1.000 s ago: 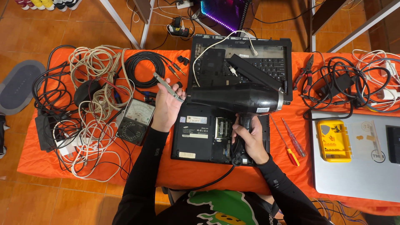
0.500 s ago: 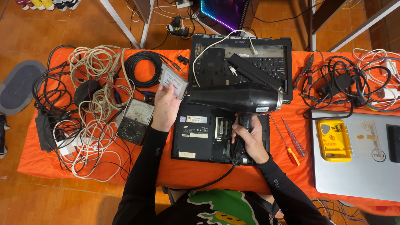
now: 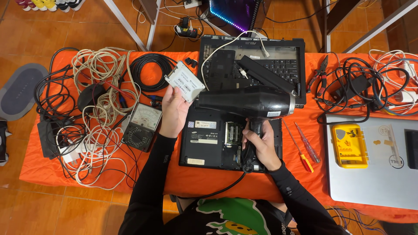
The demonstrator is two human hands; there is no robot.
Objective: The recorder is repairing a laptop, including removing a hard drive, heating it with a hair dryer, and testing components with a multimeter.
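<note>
Holding a grey solid-state drive (image 3: 184,81) aloft in our left hand (image 3: 173,114), fingers pinching its edge, we grip the black hair dryer (image 3: 246,102) tightly with our right hand (image 3: 260,141) above the overturned laptop (image 3: 209,141).

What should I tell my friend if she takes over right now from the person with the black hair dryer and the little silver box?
Left hand: holds a flat silver drive up over the orange table, next to the dryer's back end.
Right hand: grips the handle of the black hair dryer, which lies level above the open laptop base.
Nearby: an analog meter sits left of the base; two screwdrivers lie to its right; a yellow case rests on a silver laptop.
Done: the base lies bottom up, with a cover off.
Left: the drive is still in hand, not in the base.
</note>
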